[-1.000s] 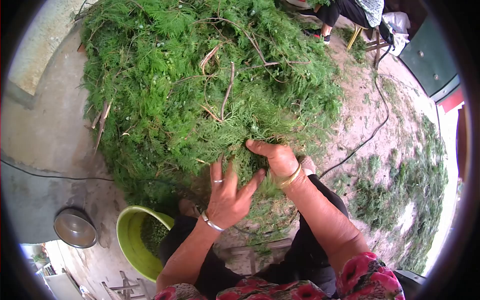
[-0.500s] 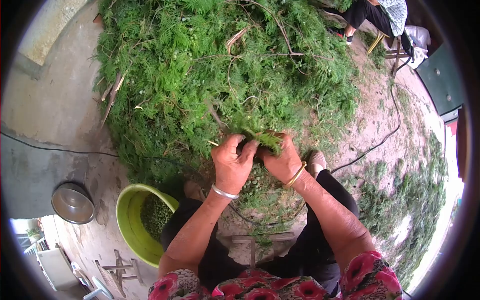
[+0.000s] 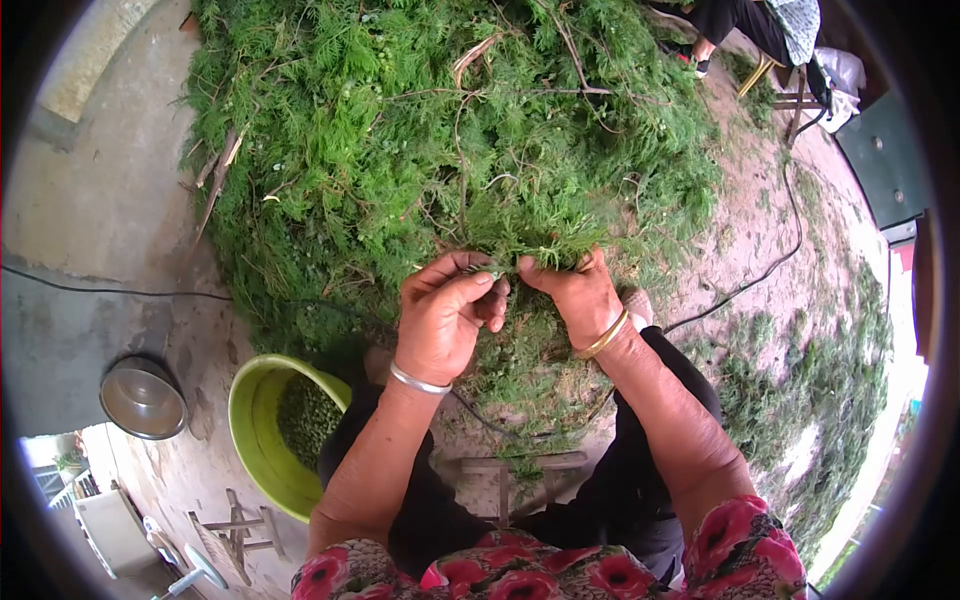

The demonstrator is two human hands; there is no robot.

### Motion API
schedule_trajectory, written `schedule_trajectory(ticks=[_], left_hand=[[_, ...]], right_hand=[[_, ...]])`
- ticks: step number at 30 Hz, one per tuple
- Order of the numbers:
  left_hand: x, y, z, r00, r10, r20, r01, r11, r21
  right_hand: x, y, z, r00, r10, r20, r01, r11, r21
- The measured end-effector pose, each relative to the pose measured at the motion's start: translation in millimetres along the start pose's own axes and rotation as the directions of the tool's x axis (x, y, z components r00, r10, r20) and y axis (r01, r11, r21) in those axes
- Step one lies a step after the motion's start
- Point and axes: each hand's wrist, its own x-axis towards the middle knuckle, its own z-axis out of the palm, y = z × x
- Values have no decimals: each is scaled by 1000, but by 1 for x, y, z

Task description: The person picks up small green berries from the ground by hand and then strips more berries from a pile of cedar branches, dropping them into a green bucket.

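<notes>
My right hand (image 3: 580,300) is closed on the stem end of a feathery evergreen sprig (image 3: 545,248), thumb against the fingers. Close beside it on the left, my left hand (image 3: 440,315) pinches thumb to forefinger at a pale green bit too small to name. A narrow gap parts the two hands. Just beyond them rises a large heap of cut evergreen branches (image 3: 340,150), with bare brown twigs among the green. By my left knee stands a yellow-green bucket (image 3: 243,430), partly filled with small green seed cones (image 3: 308,415).
A metal bowl (image 3: 143,400) lies on the concrete at left, near a small wooden stool (image 3: 238,535). A black cable (image 3: 770,265) crosses the floor. Scattered greenery (image 3: 800,400) covers the right side. Another person (image 3: 750,25) sits at the upper right.
My hands have moved slightly apart. The left has turned, showing more of its palm side, and the sprig now sits with the right hand.
</notes>
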Motion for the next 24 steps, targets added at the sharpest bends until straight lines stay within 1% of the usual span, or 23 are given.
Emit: schedule_trajectory(ticks=[1, 2, 3, 5, 6, 7, 8, 9, 10, 11, 12, 13, 14, 15, 16, 17, 19, 20, 21, 22, 23, 24], left_hand=[[0, 3, -1, 999, -27, 45, 30, 998, -53], [2, 3, -7, 994, -29, 102, 42, 990, -132], [2, 4, -10, 995, -28, 101, 41, 990, -133], [1, 6, -14, 984, -56, 169, 92, 972, -214], [0, 6, -11, 993, -47, 104, 62, 987, -147], [0, 6, -9, 994, -47, 103, 62, 987, -147], [-1, 6, -6, 998, -16, 64, 19, 998, -54], [-2, 5, -3, 999, 18, 28, -19, 999, 42], [-2, 3, 0, 998, 49, -24, -44, 984, 174], [-2, 1, 1, 995, 87, -45, -61, 915, 400], [-3, 0, 5, 988, 152, -9, -116, 791, 601], [-4, -1, 8, 978, 206, 44, -165, 620, 767], [-4, -4, 6, 978, 202, 46, -164, 621, 767], [-3, -8, 2, 965, 236, 115, -223, 509, 831], [-3, -11, 0, 947, 261, 186, -280, 389, 878], [-4, -12, 0, 948, 258, 187, -279, 392, 877], [-7, -7, 4, 974, 187, 126, -222, 695, 684], [-9, -3, 6, 992, 111, 67, -129, 836, 533], [-11, 2, 8, 1000, 24, 8, -25, 931, 364], [-9, 6, 3, 999, 19, 40, -28, 972, 234], [-7, 9, -1, 997, 17, 74, -25, 995, 100], [-7, 13, -1, 999, 19, 49, -21, 999, 48]], right_hand=[[2, -3, 0, 979, 200, 23, -199, 942, 271], [4, 3, 2, 964, 263, 29, -242, 835, 494], [4, 1, 2, 964, 263, 31, -243, 835, 494], [4, -8, 2, 916, 389, 96, -336, 616, 713], [4, -8, 4, 916, 390, 98, -338, 615, 712], [4, -8, 5, 939, 331, 96, -301, 651, 697], [3, -8, 6, 958, 270, 95, -260, 684, 682], [3, -9, 6, 958, 272, 94, -261, 683, 682], [2, -9, 6, 955, 269, 124, -281, 688, 669], [2, -10, 6, 952, 266, 154, -300, 693, 656], [2, -12, 7, 948, 285, 144, -303, 657, 690], [2, -9, 8, 947, 289, 141, -303, 656, 691], [2, -5, 10, 954, 278, 113, -285, 722, 631], [2, -1, 11, 960, 266, 85, -266, 782, 564], [1, 1, 10, 954, 287, 83, -286, 794, 536], [0, 0, 9, 953, 291, 81, -288, 794, 535], [1, -4, 8, 930, 365, 33, -311, 739, 597], [1, -6, 7, 927, 375, 10, -299, 723, 623], [2, -6, 6, 928, 373, 8, -296, 724, 623], [3, -5, 4, 949, 312, -54, -247, 836, 490], [3, -5, 1, 965, 241, -106, -193, 921, 340], [0, 14, -5, 977, -209, -48, 189, 945, -268]])
